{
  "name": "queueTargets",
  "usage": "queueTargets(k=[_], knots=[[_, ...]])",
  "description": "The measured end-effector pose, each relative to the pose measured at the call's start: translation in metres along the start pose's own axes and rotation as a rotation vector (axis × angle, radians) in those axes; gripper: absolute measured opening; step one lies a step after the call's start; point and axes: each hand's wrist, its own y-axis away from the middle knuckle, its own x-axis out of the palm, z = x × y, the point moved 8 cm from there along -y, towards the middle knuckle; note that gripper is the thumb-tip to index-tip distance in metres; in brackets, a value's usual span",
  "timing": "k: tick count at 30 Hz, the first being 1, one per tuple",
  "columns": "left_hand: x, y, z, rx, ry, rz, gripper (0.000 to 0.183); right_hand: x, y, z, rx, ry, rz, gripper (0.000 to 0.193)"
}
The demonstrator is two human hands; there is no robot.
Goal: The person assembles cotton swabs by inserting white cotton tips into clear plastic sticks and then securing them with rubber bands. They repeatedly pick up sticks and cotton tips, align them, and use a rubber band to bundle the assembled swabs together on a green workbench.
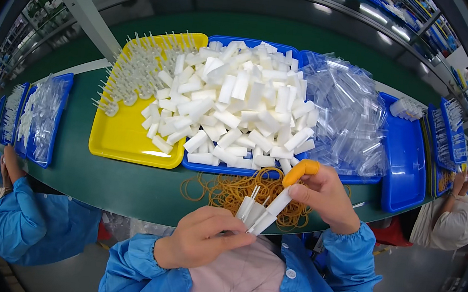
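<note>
My left hand (203,238) pinches a small white part with thin metal pins (249,202) by its lower end, just past the table's near edge. With thumb and index finger, my right hand (326,198) grips a white foam sleeve (279,202) at its upper end. The sleeve slants down beside the pins, and its lower end meets the part near my left fingertips. Whether it is pushed onto a pin is hard to see. An orange finger cot (302,170) covers my right index finger. Tan rubber bands (223,190) lie in a loose heap behind both hands.
Ahead, white foam sleeves (240,89) overflow a blue tray. Left of them is a yellow tray (124,144) of pinned parts; to the right, clear plastic sleeves (347,118) and a blue tray (404,171) with white pieces at its far end. Co-workers sit at both sides.
</note>
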Motion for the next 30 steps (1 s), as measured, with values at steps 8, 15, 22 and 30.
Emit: queueTargets(k=[8,15,22,30], knots=[[0.001,0.0,-0.007,0.048,-0.103,0.003,0.034,0.007,-0.006,0.014,0.031,0.054,0.04,0.013],[-0.002,0.003,0.006,-0.063,0.0,-0.042,0.035,0.031,-0.002,0.015,-0.199,0.257,0.091,0.015],[-0.007,0.001,0.029,-0.369,0.165,-0.148,0.026,0.032,0.001,0.008,-0.053,0.195,0.036,0.015],[0.015,0.034,0.065,-0.607,0.639,-0.175,0.022,-0.004,-0.005,0.056,-0.572,0.988,-0.32,0.019]])
